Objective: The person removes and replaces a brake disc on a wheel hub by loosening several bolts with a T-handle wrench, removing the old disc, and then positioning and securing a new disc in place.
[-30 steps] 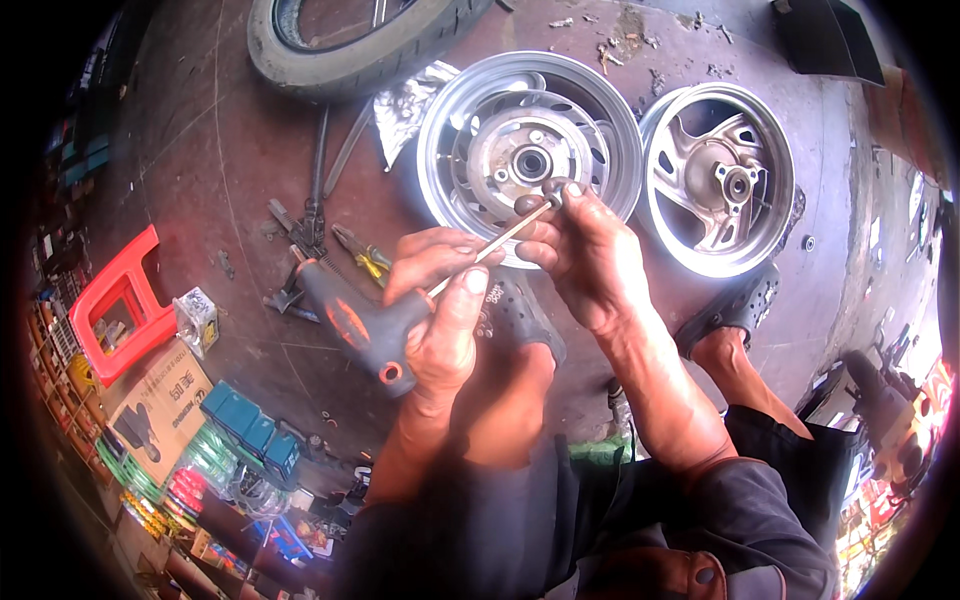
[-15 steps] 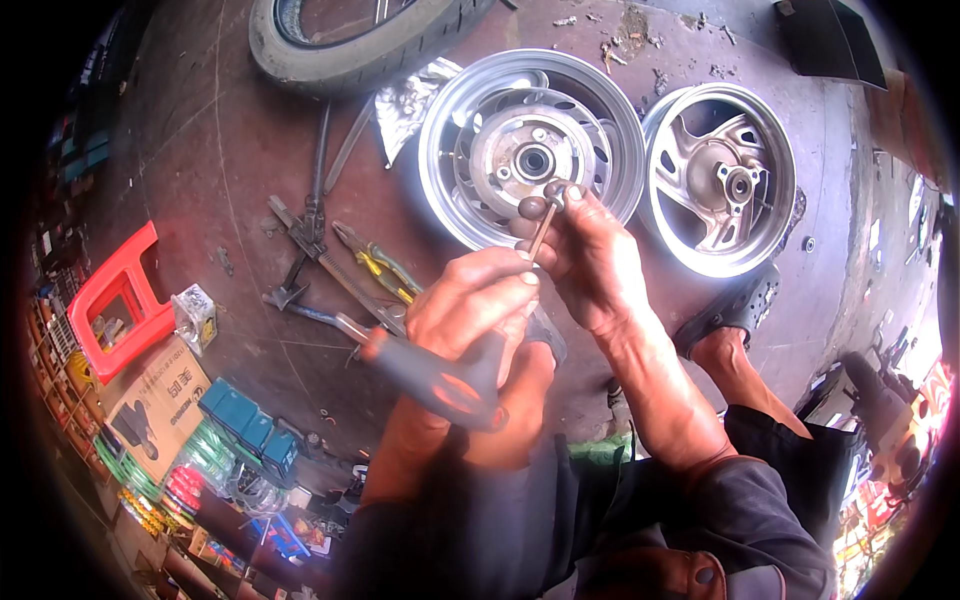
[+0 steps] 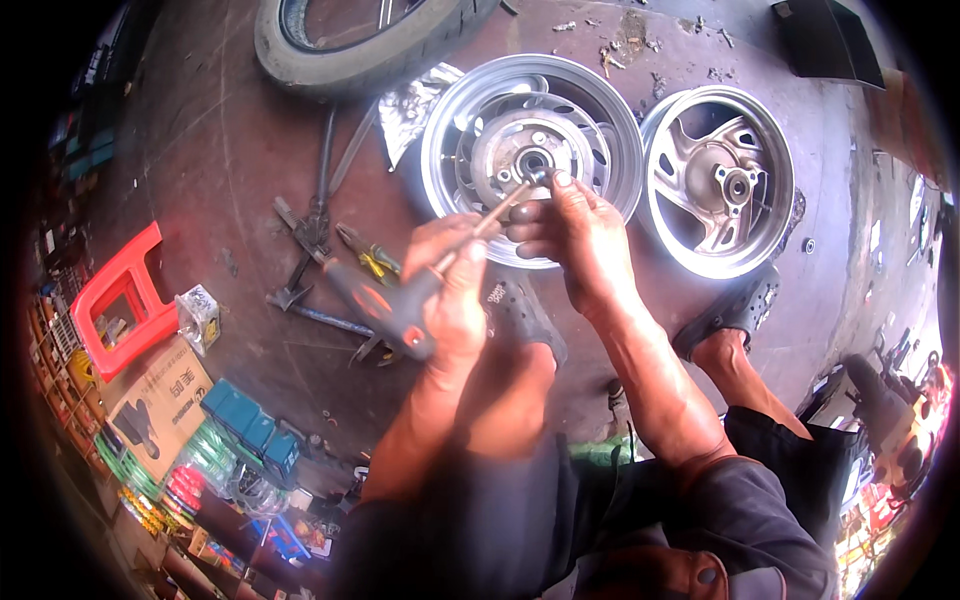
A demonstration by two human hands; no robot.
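Note:
My left hand (image 3: 450,285) is closed on a T-handled tool (image 3: 375,305) with a black-and-orange grip and a thin shaft. The shaft runs up to a small metal part (image 3: 541,176), which my right hand (image 3: 585,235) pinches between thumb and fingers; its exact shape is too small to tell. Both hands are over the near side of a silver wheel (image 3: 435,150) with a disc on it. A second bare wheel (image 3: 760,240) lies to its right. Pliers (image 3: 375,260) with yellow on the handles lie beyond my left hand, partly hidden.
A tyre (image 3: 320,70), crumpled silver sheet (image 3: 405,115), long metal bars (image 3: 327,150) and a black panel (image 3: 820,40) lie on the floor. At left are a red plastic part (image 3: 115,340), cardboard (image 3: 160,410) and teal cases (image 3: 250,430). My feet in black clogs (image 3: 740,310) are below the wheels.
The tool's handle swung down and right around half a second ago and is now back up and leftward. Both hands have shifted slightly up toward the wheel's hub, carrying the small part.

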